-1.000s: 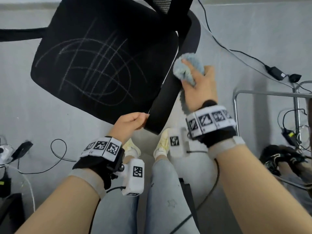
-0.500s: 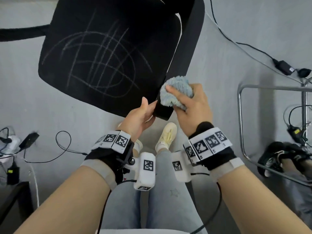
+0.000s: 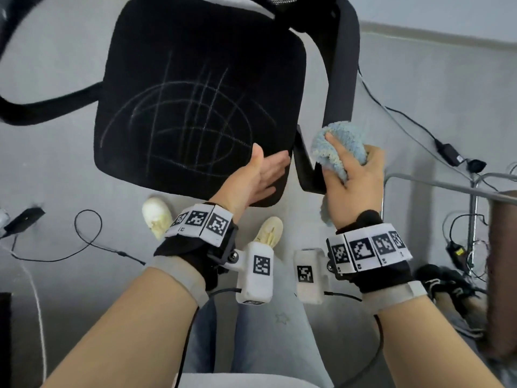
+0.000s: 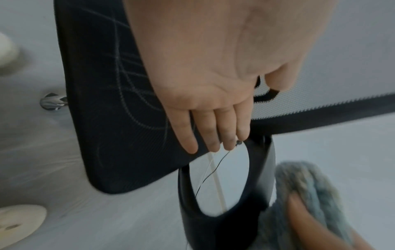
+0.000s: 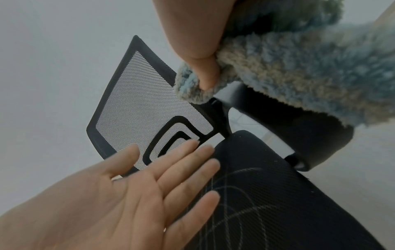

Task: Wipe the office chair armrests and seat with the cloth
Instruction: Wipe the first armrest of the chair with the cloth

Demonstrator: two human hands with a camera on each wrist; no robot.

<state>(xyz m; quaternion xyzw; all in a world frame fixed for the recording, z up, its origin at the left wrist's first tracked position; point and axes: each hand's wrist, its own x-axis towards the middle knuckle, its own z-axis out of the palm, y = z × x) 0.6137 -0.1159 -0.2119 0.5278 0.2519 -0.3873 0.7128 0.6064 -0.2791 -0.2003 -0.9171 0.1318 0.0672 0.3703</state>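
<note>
A black office chair stands below me, its fabric seat (image 3: 195, 88) marked with pale chalk-like lines. The right armrest (image 3: 340, 74) runs along the seat's right side, and its front end (image 3: 307, 169) curves down. My right hand (image 3: 349, 175) grips a fluffy blue cloth (image 3: 340, 144) and presses it on that front end. The cloth (image 5: 299, 76) wraps the armrest (image 5: 295, 128) in the right wrist view. My left hand (image 3: 265, 172) hovers flat, fingers straight, over the seat's front right corner, holding nothing. The left wrist view shows its fingers (image 4: 209, 133) at the seat's edge (image 4: 128, 152).
The left armrest (image 3: 47, 110) juts out at the far left. Cables (image 3: 86, 236) and power adapters (image 3: 449, 152) trail over the grey floor on both sides. A chrome tube frame (image 3: 436, 180) stands at the right, with dark shoes (image 3: 442, 284) beneath. My own feet (image 3: 268, 231) are just below the seat.
My right hand slid the cloth down the right armrest to its front end. My left hand let go of that end and opened flat over the seat corner. The view shifted.
</note>
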